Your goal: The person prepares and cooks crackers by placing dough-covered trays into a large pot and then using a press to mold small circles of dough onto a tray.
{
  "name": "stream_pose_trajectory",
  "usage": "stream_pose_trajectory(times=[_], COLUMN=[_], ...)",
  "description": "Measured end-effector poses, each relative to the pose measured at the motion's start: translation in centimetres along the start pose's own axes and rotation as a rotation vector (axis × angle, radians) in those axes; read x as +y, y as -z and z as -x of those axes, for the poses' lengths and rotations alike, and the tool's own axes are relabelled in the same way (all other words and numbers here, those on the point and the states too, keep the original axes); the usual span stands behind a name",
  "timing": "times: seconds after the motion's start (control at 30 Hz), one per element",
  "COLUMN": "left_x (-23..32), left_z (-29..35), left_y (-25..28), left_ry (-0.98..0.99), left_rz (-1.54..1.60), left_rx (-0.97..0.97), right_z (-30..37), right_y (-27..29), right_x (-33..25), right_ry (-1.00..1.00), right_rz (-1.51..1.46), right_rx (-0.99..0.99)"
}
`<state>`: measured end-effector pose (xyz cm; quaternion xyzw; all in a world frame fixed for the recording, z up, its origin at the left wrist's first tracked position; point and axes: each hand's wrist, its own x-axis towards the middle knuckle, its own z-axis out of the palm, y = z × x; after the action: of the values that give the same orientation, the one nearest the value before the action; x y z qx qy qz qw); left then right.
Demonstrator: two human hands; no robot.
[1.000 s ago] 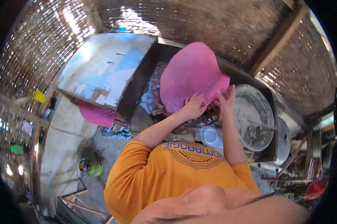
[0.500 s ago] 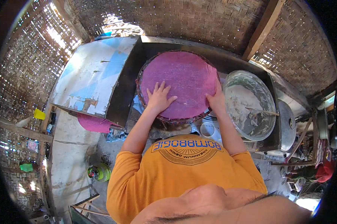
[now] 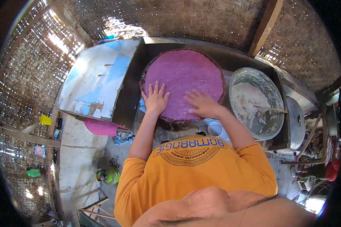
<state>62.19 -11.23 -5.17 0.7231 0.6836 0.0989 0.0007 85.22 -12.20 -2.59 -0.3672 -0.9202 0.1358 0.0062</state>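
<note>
In front of me a round purple cloth [image 3: 185, 70] lies spread over a round woven tray with a dark rim [image 3: 224, 84]. My left hand [image 3: 156, 99] rests flat on the cloth's near left part, fingers spread. Over the near right part is my right hand [image 3: 203, 104], blurred by motion, its fingers stretched out and holding nothing. To the right of the tray stands a large metal basin [image 3: 236, 123] with a pale, wet-looking mixture [image 3: 249, 100] inside. A stick-like handle [image 3: 270, 109] leans out of the basin.
A wooden box with a worn white and blue top [image 3: 98, 75] stands left of the tray. A white cup [image 3: 215, 129] sits near the tray's near edge. At lower left is a green gas cylinder [image 3: 109, 175]. A metal lid [image 3: 296, 121] leans beyond the basin.
My right hand has left the cloth's right edge and moved left over its near part. That edge, earlier raised in the hand, now lies flat. My left hand stays on the cloth.
</note>
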Motion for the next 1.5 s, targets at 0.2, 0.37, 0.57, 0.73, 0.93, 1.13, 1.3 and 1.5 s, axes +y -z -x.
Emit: stream_pose_trajectory(times=[0.2, 0.37, 0.57, 0.73, 0.93, 1.13, 1.3, 1.5], left_x=[0.0, -0.2, -0.3, -1.0, -0.7, -0.9, -0.5, 0.1], left_z=[-0.1, 0.0, 0.0, -0.1, -0.4, -0.3, -0.7, 0.1], left_y=[1.0, 1.4, 1.8, 1.1, 1.8, 1.6, 1.9, 0.8], left_ry=[-0.012, -0.027, -0.011, -0.013, -0.032, -0.021, -0.032, -0.029], left_rz=[-0.048, -0.036, -0.081, -0.042, -0.024, -0.024, -0.002, 0.004], left_rx=[0.009, 0.025, -0.029, 0.014, 0.008, -0.010, 0.017, -0.018], right_z=[0.6, -2.8, -4.5, -12.2, -12.2, -16.0, -15.5, -10.3], right_y=[1.9, -0.6, 2.5, -0.5, 3.3, 4.9, 3.7, 1.6], right_x=[2.4, -2.4, 4.3, -2.2, 8.7, 2.2, 4.3, 1.3], right_ry=[-0.573, 0.038, -0.752, 0.030, -0.507, -0.457, -0.399, -0.513], right_rz=[0.240, 0.133, 0.356, -0.004, 0.211, 0.206, 0.177, 0.126], right_rx=[0.271, 0.110, 0.454, 0.206, 0.294, 0.365, 0.209, 0.339])
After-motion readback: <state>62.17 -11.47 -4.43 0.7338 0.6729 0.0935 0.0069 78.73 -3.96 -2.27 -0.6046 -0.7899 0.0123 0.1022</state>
